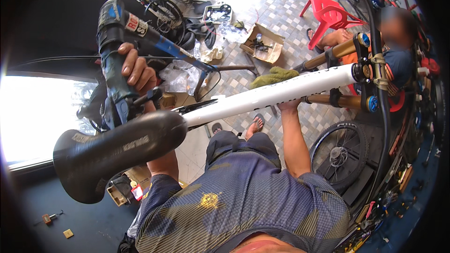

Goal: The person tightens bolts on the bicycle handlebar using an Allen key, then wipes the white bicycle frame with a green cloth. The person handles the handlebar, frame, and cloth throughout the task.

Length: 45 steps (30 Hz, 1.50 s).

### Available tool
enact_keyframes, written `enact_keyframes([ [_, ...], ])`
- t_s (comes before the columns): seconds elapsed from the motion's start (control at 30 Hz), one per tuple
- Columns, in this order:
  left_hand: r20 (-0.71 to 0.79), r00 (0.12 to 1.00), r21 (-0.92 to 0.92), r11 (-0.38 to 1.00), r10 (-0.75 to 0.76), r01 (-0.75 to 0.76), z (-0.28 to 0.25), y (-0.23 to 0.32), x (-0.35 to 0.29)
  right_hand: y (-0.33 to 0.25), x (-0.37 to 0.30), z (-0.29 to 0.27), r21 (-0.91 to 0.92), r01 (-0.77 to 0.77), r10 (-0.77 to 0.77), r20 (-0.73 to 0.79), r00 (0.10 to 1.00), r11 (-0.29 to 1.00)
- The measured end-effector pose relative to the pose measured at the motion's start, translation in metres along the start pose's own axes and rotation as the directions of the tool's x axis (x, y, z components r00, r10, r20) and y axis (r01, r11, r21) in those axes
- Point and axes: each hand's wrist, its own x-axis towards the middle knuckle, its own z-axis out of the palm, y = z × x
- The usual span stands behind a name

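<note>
A white bike frame runs across in front of me, with a black saddle at its left end. At the right end are gold fork legs and a black handlebar. My left hand has its fingers curled round the dark, worn clamp of a repair stand. My right hand reaches under the white tube, its fingers hidden behind it. A green-yellow cloth bunches out on the tube's far side, at that hand.
An open cardboard box and a tray of parts lie on the tiled floor. A person sits at the right by a red plastic chair. A wheel lies below the fork; several bikes stand at the back left.
</note>
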Motion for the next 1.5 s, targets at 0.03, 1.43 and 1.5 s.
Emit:
enact_keyframes([
  [0.03, 0.045, 0.999, -0.001, 1.0, -0.005, 0.005, -0.003, -0.001, -0.001, -0.002, -0.002, 0.004, -0.022, 0.006, -0.006, -0.02, 1.0, 1.0],
  [1.43, -0.415, 0.83, 0.876, 0.41, 0.372, 0.255, 0.048, 0.235, -0.353, 0.255, -0.398, 0.026, -0.61, 0.112, -0.315, -0.235, 0.92, 0.784],
  [1.5, -0.391, 0.888, 0.87, 0.412, 0.242, 0.271, 0.071, 0.207, -0.354, 0.268, -0.419, 0.017, -0.75, 0.105, -0.371, -0.196, 0.908, 0.653],
])
